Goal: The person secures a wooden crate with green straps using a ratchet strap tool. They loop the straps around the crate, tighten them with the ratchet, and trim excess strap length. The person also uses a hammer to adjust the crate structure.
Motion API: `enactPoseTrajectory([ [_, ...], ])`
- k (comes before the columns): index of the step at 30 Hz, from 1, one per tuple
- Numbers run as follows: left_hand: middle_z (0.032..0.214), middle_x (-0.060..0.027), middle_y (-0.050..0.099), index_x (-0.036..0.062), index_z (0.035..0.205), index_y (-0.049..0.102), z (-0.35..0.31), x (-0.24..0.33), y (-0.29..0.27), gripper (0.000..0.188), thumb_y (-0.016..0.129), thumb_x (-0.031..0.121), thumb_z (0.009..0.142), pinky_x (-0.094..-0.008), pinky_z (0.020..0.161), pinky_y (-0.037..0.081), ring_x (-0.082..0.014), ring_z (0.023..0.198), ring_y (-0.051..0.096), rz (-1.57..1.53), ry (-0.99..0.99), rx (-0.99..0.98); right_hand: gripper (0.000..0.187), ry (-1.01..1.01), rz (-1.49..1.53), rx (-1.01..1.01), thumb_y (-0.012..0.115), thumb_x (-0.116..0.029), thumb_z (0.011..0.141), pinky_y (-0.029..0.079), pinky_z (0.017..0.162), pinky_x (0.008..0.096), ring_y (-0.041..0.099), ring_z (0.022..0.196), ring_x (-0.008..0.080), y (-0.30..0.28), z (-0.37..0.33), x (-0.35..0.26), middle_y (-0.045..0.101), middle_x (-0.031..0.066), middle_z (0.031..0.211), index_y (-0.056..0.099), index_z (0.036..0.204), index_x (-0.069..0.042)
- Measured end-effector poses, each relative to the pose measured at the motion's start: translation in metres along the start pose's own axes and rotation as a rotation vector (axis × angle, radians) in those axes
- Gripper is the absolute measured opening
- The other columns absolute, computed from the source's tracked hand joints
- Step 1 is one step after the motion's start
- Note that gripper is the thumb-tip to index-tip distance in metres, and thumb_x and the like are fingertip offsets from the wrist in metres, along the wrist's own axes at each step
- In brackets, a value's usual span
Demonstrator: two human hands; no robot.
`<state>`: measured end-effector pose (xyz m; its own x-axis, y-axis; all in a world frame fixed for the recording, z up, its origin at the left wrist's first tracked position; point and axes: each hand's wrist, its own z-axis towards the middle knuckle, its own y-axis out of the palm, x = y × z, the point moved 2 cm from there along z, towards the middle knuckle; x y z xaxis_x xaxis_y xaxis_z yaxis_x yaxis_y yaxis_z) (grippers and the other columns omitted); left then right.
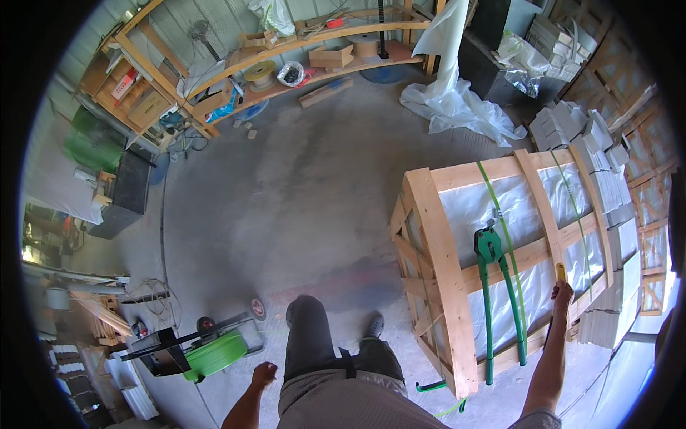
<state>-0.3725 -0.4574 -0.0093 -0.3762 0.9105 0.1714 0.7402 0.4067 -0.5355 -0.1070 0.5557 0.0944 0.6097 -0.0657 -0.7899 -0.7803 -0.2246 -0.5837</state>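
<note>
We stand on a grey concrete floor (pixel 300 193) that fills most of the view, and at three o'clock the largest thing on it is a wooden crate (pixel 443 286) of pale slats around a load wrapped in white plastic film, with green strapping (pixel 500 222) running over its top. At twelve o'clock a long wooden shelf rack (pixel 286 64) curves across the far side, loaded with boxes, reels and odd bits, and at one o'clock a heap of white plastic sheeting (pixel 457 100) spills onto the floor. At seven o'clock sits a strap dispenser cart (pixel 207 343) carrying a reel of green strap, just left of our legs. On top of the crate, at about four o'clock, lies a green long-handled strapping tool (pixel 500 286), its head near the buckle on the strap and its two handles pointing back toward us. Our right hand (pixel 562 292) reaches out over the crate to the right of that tool and is closed around a small yellow-tipped object (pixel 559 272), apart from the green handles. Our left hand (pixel 264 373) hangs at six o'clock beside our thigh, curled into a loose fist and holding nothing.
</note>
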Motion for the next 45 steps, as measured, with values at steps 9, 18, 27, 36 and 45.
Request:
enactPoseTrajectory([
  [9,0.087,-0.0201,0.065,0.0019,0.082,0.062,0.144,0.22,-0.083,0.021,0.06,0.023,0.084,-0.0488,0.073,0.05,-0.0364,0.083,0.065,0.253,0.621,0.126,0.03,-0.106,0.118,-0.075,0.059,-0.031,0.094,0.035,0.045,0.0215,0.045,0.047,0.0059,0.052,-0.216,-0.203,0.049,-0.0017,0.058,0.057,0.076,-0.007],
  [18,0.124,-0.0173,0.057,0.0028,0.13,0.048,0.097,0.488,-0.134,0.05,0.065,0.027,0.089,-0.0363,0.094,0.047,-0.0272,0.112,0.059,-0.155,1.074,-0.572,0.055,-0.086,0.143,-0.608,0.052,-0.051,0.091,0.045,0.05,0.0306,0.057,0.055,0.0167,0.276,-0.386,-0.316,0.057,0.0105,0.071,0.063,0.086,0.002],
  [27,0.143,-0.0147,0.041,0.0083,0.146,0.025,0.082,0.554,-0.227,0.075,0.07,0.012,0.086,-0.0381,0.109,0.035,-0.0231,0.128,0.043,-0.826,0.589,-1.265,0.036,0.22,0.377,-0.889,0.052,-0.028,0.096,0.045,0.055,0.031,0.056,0.06,0.0176,0.418,-0.433,-0.39,0.056,0.0089,0.072,0.06,0.092,0.007],
  [36,0.122,-0.0145,0.054,0.0081,0.122,0.048,0.108,0.584,-0.264,0.034,0.061,0.011,0.091,-0.0438,0.096,0.049,-0.0292,0.112,0.057,-0.861,0.51,-1.31,0.029,0.34,0.461,-0.837,0.053,-0.024,0.096,0.042,0.055,0.0307,0.046,0.055,0.0148,0.445,-0.406,-0.445,0.042,0.0027,0.062,0.053,0.08,0.0],
  [45,0.085,-0.0098,0.059,0.0039,0.101,0.05,0.128,0.578,-0.296,0.018,0.06,0.016,0.092,-0.0312,0.064,0.056,-0.0197,0.064,0.063,-0.889,0.455,-1.238,0.029,0.063,0.016,-0.287,0.052,-0.024,0.094,0.05,0.067,0.0345,0.065,0.073,0.0195,0.464,-0.336,-0.364,0.065,0.0096,0.08,0.063,0.096,0.002],
])
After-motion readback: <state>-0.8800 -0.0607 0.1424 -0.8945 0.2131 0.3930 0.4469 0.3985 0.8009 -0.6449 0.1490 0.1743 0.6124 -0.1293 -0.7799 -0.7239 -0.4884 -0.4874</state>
